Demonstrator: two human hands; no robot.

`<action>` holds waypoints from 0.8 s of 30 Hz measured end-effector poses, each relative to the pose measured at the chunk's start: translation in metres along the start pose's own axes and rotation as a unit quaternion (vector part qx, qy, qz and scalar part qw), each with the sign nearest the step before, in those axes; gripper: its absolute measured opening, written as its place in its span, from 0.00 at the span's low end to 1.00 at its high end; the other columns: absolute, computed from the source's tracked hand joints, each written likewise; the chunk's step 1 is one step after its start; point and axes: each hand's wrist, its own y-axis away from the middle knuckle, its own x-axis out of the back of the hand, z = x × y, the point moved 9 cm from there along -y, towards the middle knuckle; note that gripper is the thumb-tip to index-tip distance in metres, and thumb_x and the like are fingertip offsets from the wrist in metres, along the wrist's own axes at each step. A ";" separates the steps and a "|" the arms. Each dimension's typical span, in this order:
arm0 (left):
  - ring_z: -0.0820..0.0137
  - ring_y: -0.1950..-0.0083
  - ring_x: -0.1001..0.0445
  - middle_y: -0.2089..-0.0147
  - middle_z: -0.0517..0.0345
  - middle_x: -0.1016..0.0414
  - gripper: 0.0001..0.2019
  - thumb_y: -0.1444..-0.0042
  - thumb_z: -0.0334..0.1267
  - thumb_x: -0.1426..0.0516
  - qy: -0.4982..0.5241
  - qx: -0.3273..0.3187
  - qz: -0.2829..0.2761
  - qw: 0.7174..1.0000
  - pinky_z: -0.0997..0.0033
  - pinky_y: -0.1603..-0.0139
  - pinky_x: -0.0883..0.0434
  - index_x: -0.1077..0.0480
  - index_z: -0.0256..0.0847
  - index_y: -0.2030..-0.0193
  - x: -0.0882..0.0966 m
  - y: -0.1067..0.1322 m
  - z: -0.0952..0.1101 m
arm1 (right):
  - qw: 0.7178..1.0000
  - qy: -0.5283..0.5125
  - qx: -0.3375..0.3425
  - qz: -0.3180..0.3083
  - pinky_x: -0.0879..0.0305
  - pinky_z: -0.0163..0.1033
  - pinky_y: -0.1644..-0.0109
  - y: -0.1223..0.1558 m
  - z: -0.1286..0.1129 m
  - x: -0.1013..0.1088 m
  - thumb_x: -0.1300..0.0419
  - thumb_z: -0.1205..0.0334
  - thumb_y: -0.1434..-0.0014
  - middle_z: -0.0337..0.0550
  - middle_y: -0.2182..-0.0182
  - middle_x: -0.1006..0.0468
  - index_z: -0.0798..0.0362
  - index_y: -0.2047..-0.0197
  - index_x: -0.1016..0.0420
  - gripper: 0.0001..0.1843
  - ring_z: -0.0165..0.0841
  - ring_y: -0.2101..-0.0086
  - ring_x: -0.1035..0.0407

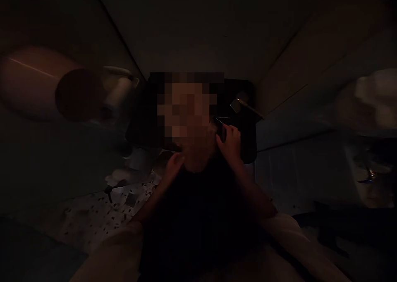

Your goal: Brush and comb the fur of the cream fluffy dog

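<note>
The view is very dark. A person with a pixelated head and bare neck [196,158] and a dark top [198,216] is directly in front of me, with a dark padded surface [248,145] behind the head. My right hand [231,143] is beside the person's neck, fingers curled round a dark object with a thin pale edge [221,127]; its kind is too dim to tell. At the other side of the neck, my left hand [175,163] has its fingers stretched toward the skin. Nothing shows in it, and whether it touches is unclear.
A small flat piece with a thin handle [239,103] lies on the dark surface at upper right. A speckled surface [96,216] stretches across the lower left. Large rounded shapes [34,81] blur at left, and pale bulky items [378,96] stand at far right.
</note>
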 end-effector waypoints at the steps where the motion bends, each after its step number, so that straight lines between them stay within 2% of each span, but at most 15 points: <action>1: 0.65 0.58 0.26 0.59 0.51 0.24 0.24 0.56 0.55 0.35 0.010 0.008 0.004 1.000 0.68 0.55 0.30 0.29 0.37 0.60 0.003 -0.001 -0.001 | 1.000 0.008 -0.011 -0.008 0.36 0.57 0.41 -0.001 0.009 0.000 0.41 0.60 0.43 0.61 0.49 0.30 0.59 0.41 0.31 0.27 0.47 0.47 0.35; 4: 0.68 0.62 0.28 0.65 0.55 0.25 0.18 0.54 0.50 0.36 0.000 -0.025 0.027 0.999 0.72 0.60 0.31 0.28 0.37 0.64 0.018 -0.008 0.013 | 0.999 -0.013 -0.006 -0.037 0.34 0.52 0.43 -0.002 0.026 -0.007 0.44 0.65 0.44 0.57 0.51 0.29 0.57 0.42 0.31 0.26 0.43 0.49 0.33; 7: 0.70 0.63 0.28 0.66 0.58 0.26 0.12 0.51 0.43 0.38 -0.027 -0.095 0.108 0.989 0.76 0.60 0.32 0.28 0.37 0.65 0.045 -0.015 0.037 | 0.999 -0.018 0.001 -0.035 0.34 0.51 0.42 -0.008 0.039 -0.006 0.47 0.67 0.44 0.56 0.50 0.28 0.57 0.44 0.29 0.24 0.42 0.49 0.33; 10: 0.73 0.63 0.29 0.66 0.59 0.27 0.09 0.46 0.41 0.40 -0.044 -0.147 0.194 0.969 0.78 0.60 0.33 0.29 0.37 0.64 0.073 -0.017 0.050 | 0.999 0.012 -0.007 -0.046 0.35 0.54 0.43 -0.014 0.048 0.003 0.47 0.65 0.42 0.58 0.53 0.26 0.59 0.46 0.28 0.21 0.45 0.51 0.32; 13: 0.74 0.61 0.30 0.64 0.60 0.28 0.08 0.43 0.40 0.40 -0.036 -0.161 0.246 0.955 0.79 0.58 0.33 0.30 0.36 0.62 0.092 -0.015 0.049 | 1.000 0.018 0.021 0.001 0.37 0.58 0.41 -0.006 0.035 0.027 0.48 0.60 0.38 0.60 0.50 0.26 0.60 0.45 0.28 0.21 0.47 0.47 0.34; 15: 0.75 0.62 0.31 0.64 0.60 0.30 0.08 0.41 0.40 0.41 -0.016 -0.162 0.276 0.947 0.80 0.58 0.34 0.31 0.37 0.62 0.101 -0.008 0.045 | 0.994 -0.012 0.105 0.013 0.38 0.56 0.38 0.013 0.004 0.038 0.48 0.57 0.36 0.57 0.46 0.27 0.56 0.44 0.28 0.21 0.44 0.44 0.35; 16: 0.75 0.63 0.32 0.65 0.60 0.31 0.09 0.40 0.41 0.42 -0.010 -0.166 0.284 0.944 0.80 0.59 0.35 0.32 0.37 0.62 0.102 -0.003 0.043 | 0.985 -0.033 0.170 -0.016 0.38 0.54 0.38 0.026 -0.018 0.036 0.47 0.57 0.35 0.55 0.45 0.27 0.53 0.44 0.28 0.20 0.43 0.43 0.34; 18: 0.76 0.66 0.35 0.67 0.61 0.34 0.12 0.38 0.46 0.44 -0.013 -0.183 0.277 0.943 0.79 0.62 0.35 0.33 0.37 0.64 0.098 0.008 0.043 | 0.942 -0.069 0.303 -0.130 0.36 0.51 0.39 0.060 -0.061 0.018 0.46 0.56 0.36 0.50 0.46 0.25 0.48 0.46 0.25 0.18 0.40 0.42 0.33; 20: 0.75 0.67 0.36 0.69 0.61 0.35 0.15 0.37 0.50 0.45 -0.011 -0.213 0.252 0.944 0.78 0.64 0.35 0.34 0.39 0.63 0.087 0.018 0.047 | 0.894 -0.088 0.377 -0.226 0.35 0.50 0.39 0.087 -0.088 -0.002 0.46 0.55 0.35 0.48 0.46 0.24 0.47 0.46 0.24 0.18 0.38 0.42 0.33; 22: 0.74 0.65 0.32 0.66 0.59 0.33 0.14 0.37 0.50 0.45 -0.006 -0.249 0.217 0.944 0.77 0.61 0.33 0.35 0.40 0.59 0.073 0.027 0.054 | 0.887 -0.106 0.375 -0.248 0.38 0.52 0.37 0.091 -0.095 -0.016 0.49 0.55 0.33 0.47 0.45 0.24 0.49 0.44 0.25 0.19 0.38 0.40 0.35; 24: 0.71 0.57 0.28 0.59 0.55 0.29 0.12 0.36 0.46 0.45 -0.045 -0.294 0.145 0.944 0.73 0.52 0.30 0.35 0.41 0.53 0.050 0.031 0.067 | 0.910 -0.137 0.326 -0.218 0.42 0.54 0.34 0.075 -0.088 -0.022 0.52 0.57 0.32 0.48 0.43 0.25 0.51 0.42 0.27 0.21 0.37 0.38 0.36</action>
